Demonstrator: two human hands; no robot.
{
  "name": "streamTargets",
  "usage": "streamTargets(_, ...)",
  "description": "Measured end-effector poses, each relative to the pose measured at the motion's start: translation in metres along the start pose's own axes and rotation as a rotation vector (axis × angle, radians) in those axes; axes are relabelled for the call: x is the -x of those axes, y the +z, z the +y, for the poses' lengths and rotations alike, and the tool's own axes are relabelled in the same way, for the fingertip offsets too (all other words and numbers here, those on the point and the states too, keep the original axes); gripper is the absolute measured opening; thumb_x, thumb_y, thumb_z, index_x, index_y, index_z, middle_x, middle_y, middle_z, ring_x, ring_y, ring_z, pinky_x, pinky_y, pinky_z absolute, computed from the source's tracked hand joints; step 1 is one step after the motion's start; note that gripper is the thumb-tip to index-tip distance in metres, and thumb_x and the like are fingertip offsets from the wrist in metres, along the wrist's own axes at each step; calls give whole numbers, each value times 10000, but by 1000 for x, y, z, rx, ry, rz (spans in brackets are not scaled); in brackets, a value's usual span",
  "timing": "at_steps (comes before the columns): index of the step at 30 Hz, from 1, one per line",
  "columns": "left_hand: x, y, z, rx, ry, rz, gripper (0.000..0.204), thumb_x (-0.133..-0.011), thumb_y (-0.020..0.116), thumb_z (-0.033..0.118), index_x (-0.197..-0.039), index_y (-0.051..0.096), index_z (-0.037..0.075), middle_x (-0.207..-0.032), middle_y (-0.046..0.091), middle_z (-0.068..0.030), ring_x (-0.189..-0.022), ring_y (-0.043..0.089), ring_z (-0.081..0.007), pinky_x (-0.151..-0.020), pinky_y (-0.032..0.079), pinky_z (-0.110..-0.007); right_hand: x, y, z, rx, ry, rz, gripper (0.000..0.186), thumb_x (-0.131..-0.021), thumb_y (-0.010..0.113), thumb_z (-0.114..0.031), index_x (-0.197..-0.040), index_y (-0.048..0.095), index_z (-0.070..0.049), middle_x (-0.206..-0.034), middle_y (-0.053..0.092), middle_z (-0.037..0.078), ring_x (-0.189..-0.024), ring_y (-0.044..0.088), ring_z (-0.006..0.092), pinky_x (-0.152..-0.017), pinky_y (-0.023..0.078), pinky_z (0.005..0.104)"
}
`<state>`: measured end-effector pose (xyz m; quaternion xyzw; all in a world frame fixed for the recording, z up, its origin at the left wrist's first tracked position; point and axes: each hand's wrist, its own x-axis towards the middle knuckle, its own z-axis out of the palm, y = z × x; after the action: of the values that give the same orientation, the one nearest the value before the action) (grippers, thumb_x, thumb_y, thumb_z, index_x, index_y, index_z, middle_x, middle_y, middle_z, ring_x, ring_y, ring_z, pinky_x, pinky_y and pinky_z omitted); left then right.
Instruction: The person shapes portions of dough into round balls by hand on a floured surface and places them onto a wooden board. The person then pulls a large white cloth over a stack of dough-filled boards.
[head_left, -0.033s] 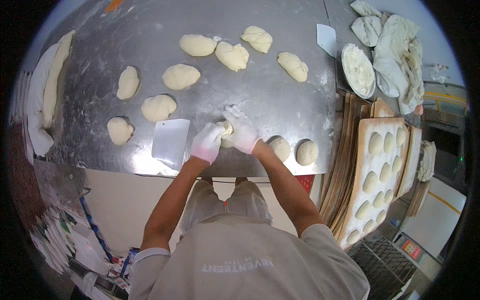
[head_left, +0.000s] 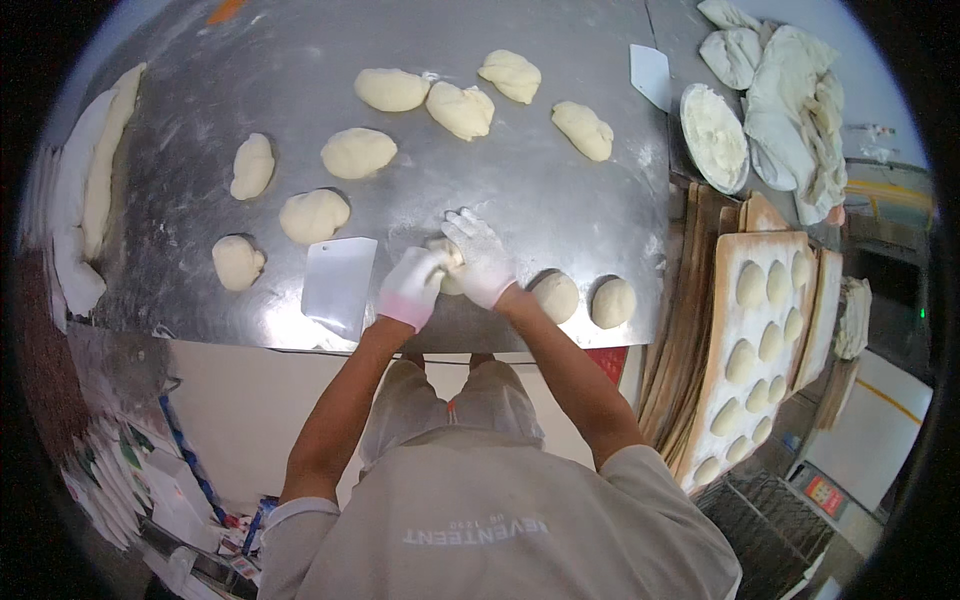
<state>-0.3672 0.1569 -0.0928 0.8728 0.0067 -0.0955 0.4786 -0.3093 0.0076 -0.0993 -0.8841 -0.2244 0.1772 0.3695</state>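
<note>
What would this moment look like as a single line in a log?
left hand: cupping dough piece | right hand: pressing on same piece | white scraper: flat beside left hand | two rounded balls: right, on steel table

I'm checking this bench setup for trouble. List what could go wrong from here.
1. The two rounded dough balls sit close to the steel table front edge; a right hand elbow nudge might knock them off.
2. The white scraper lies beside the left hand near that edge and could slide off.
</note>
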Motion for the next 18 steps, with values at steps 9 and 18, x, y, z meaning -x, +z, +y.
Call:
streamTargets(9, -7, 1, 12, 71, 143, 42, 262, -847, 611, 256, -1034, 610, 73, -991, 643, -157, -918, 616, -329, -805, 478, -393, -3, -5, -6, -18, -18, 66, 325, -739, 646, -176, -1042, 641, -57, -1261, 570, 167, -1254, 474, 326, -1013, 401, 409)
streamTargets(18, -7, 19, -5, 26, 182, -68, 167, -834, 592, 175, -977, 647, 107, -913, 639, -134, -940, 607, -327, -794, 483, -402, 13, -3, 10, -54, -131, -22, 595, -657, 710, -167, -1229, 569, -83, -1271, 558, 177, -1283, 447, 329, -1044, 391, 393)
